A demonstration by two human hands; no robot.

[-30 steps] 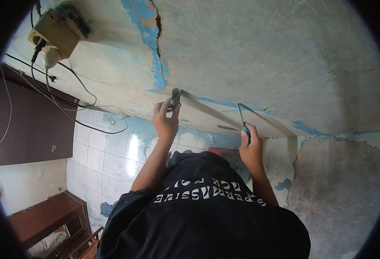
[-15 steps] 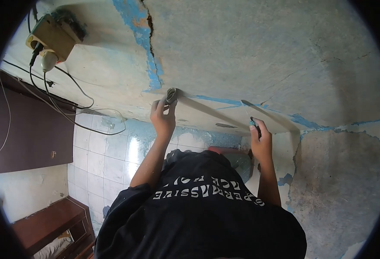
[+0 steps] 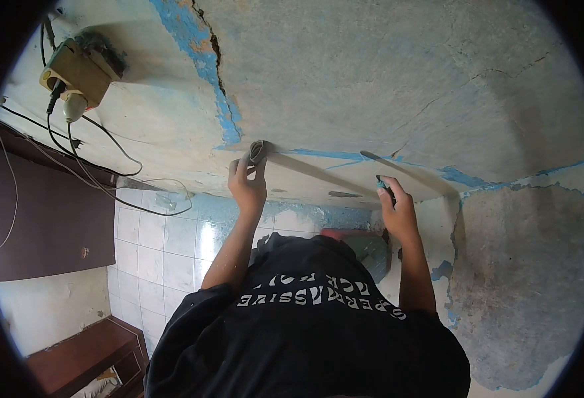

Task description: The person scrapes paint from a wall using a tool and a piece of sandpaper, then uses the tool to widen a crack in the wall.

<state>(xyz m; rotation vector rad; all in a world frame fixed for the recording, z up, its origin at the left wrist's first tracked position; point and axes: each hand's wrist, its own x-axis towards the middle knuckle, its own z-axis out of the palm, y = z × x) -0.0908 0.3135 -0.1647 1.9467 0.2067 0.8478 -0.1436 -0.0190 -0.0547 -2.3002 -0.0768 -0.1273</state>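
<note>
My left hand pinches a small hollow grey roll, like a curled-up sheet, its open end turned toward me. The roll is right at the wall, close to a blue strip of bared paint. To the right, my right hand is closed around a small tool with a teal-and-black handle. That tool points up at the wall, and most of it is hidden by the fingers. A long shadow runs along the wall between the two hands.
A yellowed power socket with plugs and hanging cables is at upper left. A crack runs down the wall. Below are white floor tiles, a dark panel and brown wooden furniture. A grey container stands behind my body.
The view has shifted slightly, with the wall crack now further left. My right hand and its tool appear a little further left and up; my left hand keeps the roll at the wall.
</note>
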